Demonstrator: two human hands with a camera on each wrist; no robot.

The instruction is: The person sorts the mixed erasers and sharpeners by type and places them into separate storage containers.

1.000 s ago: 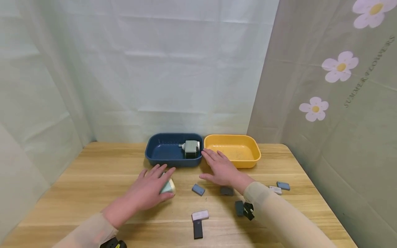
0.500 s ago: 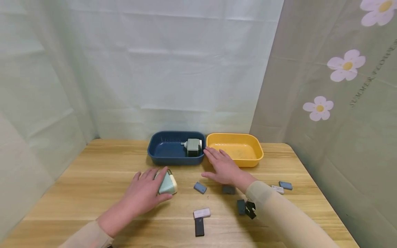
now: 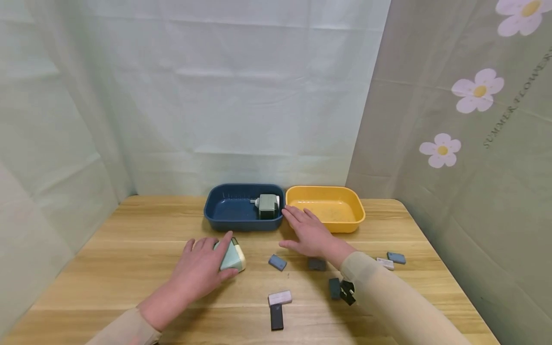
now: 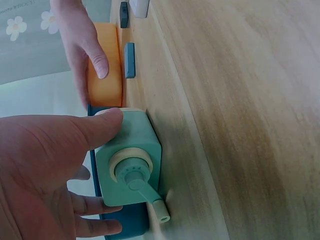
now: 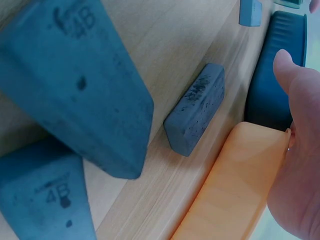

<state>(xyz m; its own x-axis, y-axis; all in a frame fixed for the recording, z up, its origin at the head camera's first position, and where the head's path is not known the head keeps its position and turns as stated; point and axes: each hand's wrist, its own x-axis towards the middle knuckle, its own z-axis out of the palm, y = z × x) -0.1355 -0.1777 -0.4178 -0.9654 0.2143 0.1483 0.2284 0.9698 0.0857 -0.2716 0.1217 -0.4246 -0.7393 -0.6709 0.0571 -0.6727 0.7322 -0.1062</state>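
A mint-green hand-crank pencil sharpener (image 3: 233,257) stands on the table in front of the blue basket; its crank (image 4: 152,197) shows in the left wrist view. My left hand (image 3: 199,268) lies loosely around its left side, thumb at one edge and the other fingers spread out fairly straight. My right hand (image 3: 311,235) has its straight fingers at the neighbouring rims of the blue basket (image 3: 215,224) and the yellow basket (image 3: 345,226), holding nothing. A second, grey-green sharpener (image 3: 267,206) lies inside the blue basket.
Several erasers are scattered over the tabletop: a blue one (image 3: 277,262), a white one (image 3: 280,298) touching a black one (image 3: 277,317), and a dark grey one (image 5: 196,107) below the right hand. Another blue eraser (image 3: 396,258) lies far right. Pale curtains (image 3: 237,96) enclose the table.
My left hand has drawn slightly left, uncovering more of the sharpener. The right hand stays at the basket rims. The head view has shifted a little.
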